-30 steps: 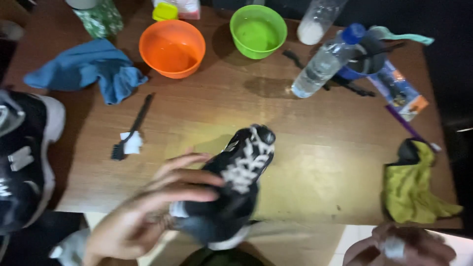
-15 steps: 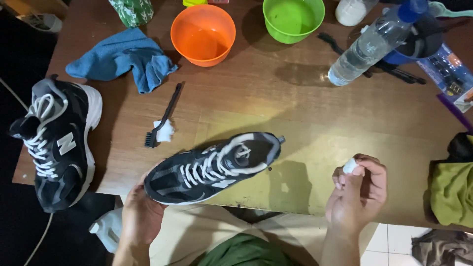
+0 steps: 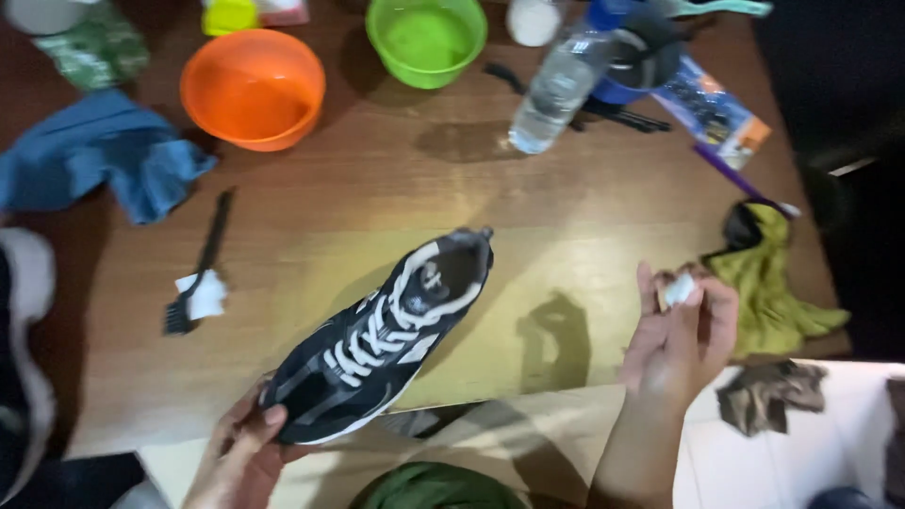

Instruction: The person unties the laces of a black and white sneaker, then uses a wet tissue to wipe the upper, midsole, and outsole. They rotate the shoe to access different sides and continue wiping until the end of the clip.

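A black sneaker with white laces (image 3: 382, 349) lies tilted over the near edge of the wooden table (image 3: 358, 207), heel pointing to the far right. My left hand (image 3: 243, 451) grips its toe end from below. My right hand (image 3: 681, 332) is raised to the right of the shoe, apart from it, with a small white wad (image 3: 679, 289) pinched between the fingertips.
On the table: an orange bowl (image 3: 253, 87), a green bowl (image 3: 426, 38), a tipped clear water bottle (image 3: 556, 90), a blue cloth (image 3: 104, 160), a black brush with a white scrap (image 3: 196, 283), a yellow-green cloth (image 3: 768, 283). A second sneaker (image 3: 24, 349) sits at the left edge.
The view has shifted left. My left hand has turned the sneaker so that it now points up and to the right. My right hand has lifted higher with the white wad.
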